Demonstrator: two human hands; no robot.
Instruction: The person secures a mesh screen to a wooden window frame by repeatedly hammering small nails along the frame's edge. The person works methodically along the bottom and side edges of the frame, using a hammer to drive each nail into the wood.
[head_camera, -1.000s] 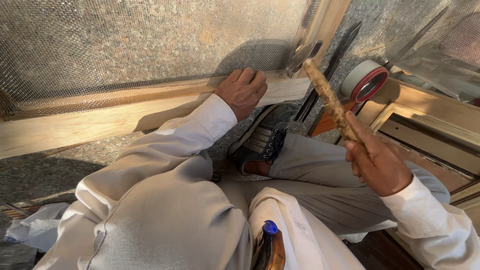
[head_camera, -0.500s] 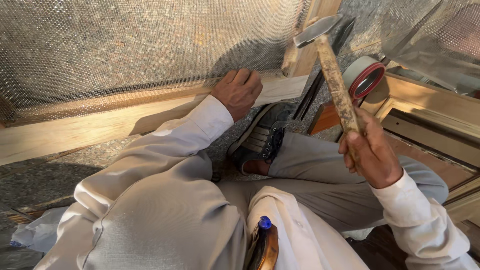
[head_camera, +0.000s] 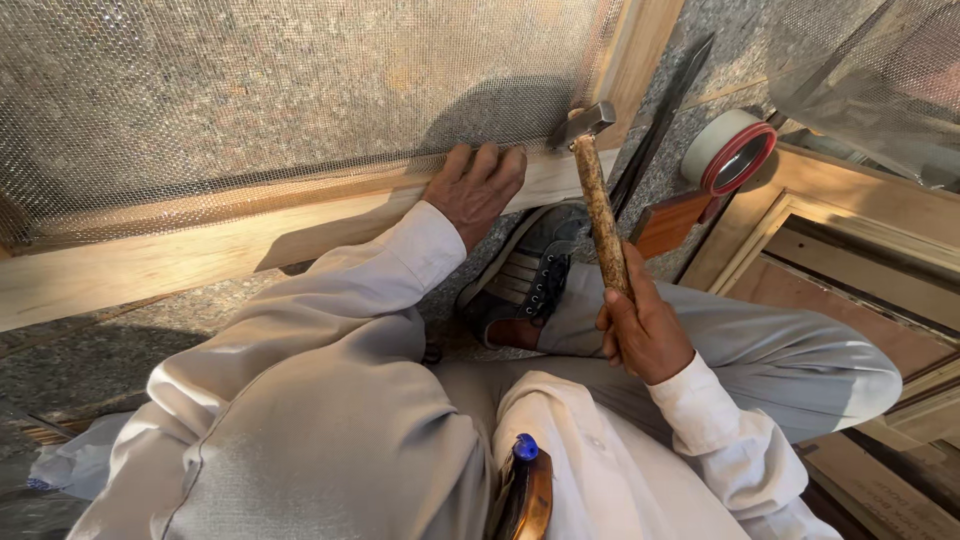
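Note:
My left hand (head_camera: 476, 188) presses flat on the lower rail of a wooden frame (head_camera: 200, 250), fingertips at the edge of the wire mesh (head_camera: 250, 90) stretched across it. My right hand (head_camera: 640, 325) grips the wooden handle of a hammer (head_camera: 598, 210). The hammer's metal head (head_camera: 580, 124) is down at the rail, just right of my left fingers. I sit on the floor with one knee bent and my dark shoe (head_camera: 530, 275) under the hammer.
A roll of tape (head_camera: 732, 152) with a red rim lies on the stone floor at the right. A long dark metal bar (head_camera: 665, 110) leans beside it. More wooden frames (head_camera: 850, 230) lie at the right. A blue-capped object (head_camera: 525, 450) sticks from my pocket.
The hammer has swung down from a raised position to the frame's rail beside my left hand. My left hand has stayed on the rail.

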